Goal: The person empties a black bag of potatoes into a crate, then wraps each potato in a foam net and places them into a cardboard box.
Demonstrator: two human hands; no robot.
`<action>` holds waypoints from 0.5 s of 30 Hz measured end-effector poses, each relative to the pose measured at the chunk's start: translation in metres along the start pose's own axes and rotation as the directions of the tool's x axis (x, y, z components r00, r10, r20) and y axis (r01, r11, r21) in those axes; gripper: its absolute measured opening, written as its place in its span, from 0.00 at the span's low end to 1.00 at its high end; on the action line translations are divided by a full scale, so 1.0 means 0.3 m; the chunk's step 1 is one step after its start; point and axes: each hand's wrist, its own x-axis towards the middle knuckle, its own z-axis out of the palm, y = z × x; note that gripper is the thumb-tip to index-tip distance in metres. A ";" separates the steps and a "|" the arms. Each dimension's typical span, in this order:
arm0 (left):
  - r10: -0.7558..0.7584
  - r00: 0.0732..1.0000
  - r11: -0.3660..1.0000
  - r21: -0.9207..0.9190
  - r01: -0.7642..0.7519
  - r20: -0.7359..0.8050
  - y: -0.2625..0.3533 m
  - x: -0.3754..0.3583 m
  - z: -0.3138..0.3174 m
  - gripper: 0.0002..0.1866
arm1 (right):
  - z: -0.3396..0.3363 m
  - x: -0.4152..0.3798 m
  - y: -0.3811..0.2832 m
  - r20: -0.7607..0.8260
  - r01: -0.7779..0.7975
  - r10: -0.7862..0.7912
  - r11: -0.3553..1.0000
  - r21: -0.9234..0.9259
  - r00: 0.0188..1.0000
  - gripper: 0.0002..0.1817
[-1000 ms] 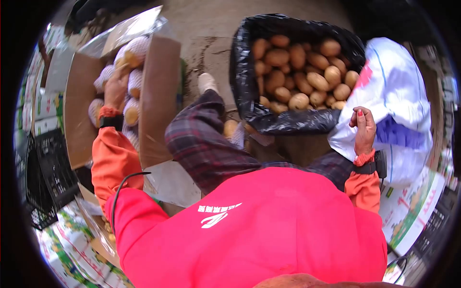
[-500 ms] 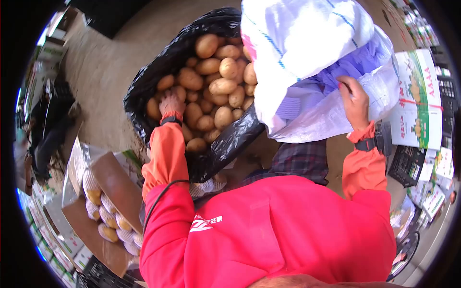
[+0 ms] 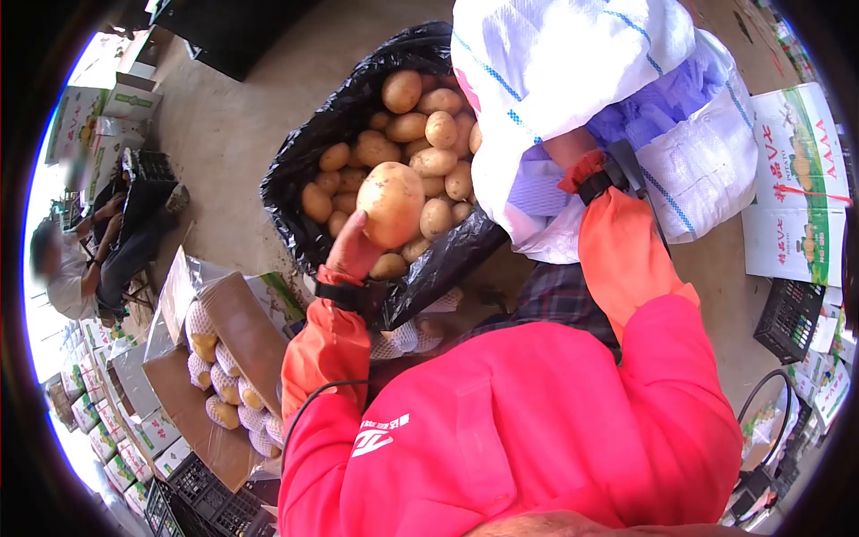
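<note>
Brown floor [image 3: 215, 134] spreads around the black bag [image 3: 288, 168], with cartons [image 3: 125, 103] stacked well off to its left and another person [image 3: 73, 279] sitting on that side, near them. Loose potatoes [image 3: 436, 161] lie heaped inside the black bag. Over its mouth I have one big potato [image 3: 391, 204] in my left grip [image 3: 355, 251], pinched: my thumb presses its near lower side, while my fingers are hidden behind it. My right grip [image 3: 571, 148] is sunk in the white sack [image 3: 559, 63], which overlaps the right edge of the black bag; the fabric hides my fingers, so I cannot tell whether they are spread or pressed together. Purple sleeves [image 3: 667, 107] bunch up in the sack's mouth. Left of the black bag and nearer to me, an open box [image 3: 250, 327] holds netted potatoes [image 3: 225, 383]. Between the black bag and my body, some white netting [image 3: 404, 338] shows. Right of the black bag, past the sack, stands a printed carton [image 3: 787, 228], with a black crate [image 3: 789, 320] just beside it, nearer to me.
</note>
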 end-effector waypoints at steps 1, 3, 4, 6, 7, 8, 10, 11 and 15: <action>-0.002 0.999 1.000 0.005 0.002 0.041 -0.019 -0.009 0.022 0.37 | -0.016 -0.007 -0.013 0.004 -0.013 0.013 0.999 0.040 1.000 0.31; -0.030 0.995 0.999 -0.024 0.033 0.100 -0.056 -0.027 0.065 0.39 | -0.049 -0.034 -0.071 -0.008 -0.020 0.020 0.997 0.070 1.000 0.33; -0.003 0.993 0.999 -0.034 0.007 0.120 -0.078 -0.040 0.103 0.39 | -0.080 -0.059 -0.132 0.044 -0.163 0.162 0.986 0.023 0.986 0.31; 0.009 0.989 0.994 -0.111 0.008 0.149 -0.121 -0.062 0.168 0.40 | -0.121 -0.082 -0.173 0.067 -0.299 0.299 0.954 -0.012 0.952 0.29; 0.002 0.987 0.995 -0.097 0.014 0.160 -0.134 -0.078 0.188 0.40 | -0.097 -0.086 -0.172 0.055 -0.325 0.321 0.940 0.106 0.946 0.31; -0.005 0.983 0.995 -0.093 0.022 0.185 -0.144 -0.093 0.200 0.40 | -0.072 -0.082 -0.176 0.047 -0.341 0.340 0.913 0.225 0.939 0.34; 0.019 0.984 0.999 -0.047 -0.010 0.178 -0.151 -0.138 0.252 0.41 | -0.017 -0.067 -0.145 0.003 -0.296 0.317 0.885 0.360 0.949 0.32; 0.028 0.985 1.000 0.006 -0.030 0.172 -0.150 -0.158 0.266 0.43 | 0.012 -0.062 -0.124 -0.018 -0.264 0.307 0.845 0.465 0.952 0.30; 0.072 0.989 0.971 0.217 -0.099 0.127 -0.126 -0.234 0.319 0.45 | -0.141 -0.175 -0.140 -0.070 -0.104 0.268 0.583 0.806 0.961 0.15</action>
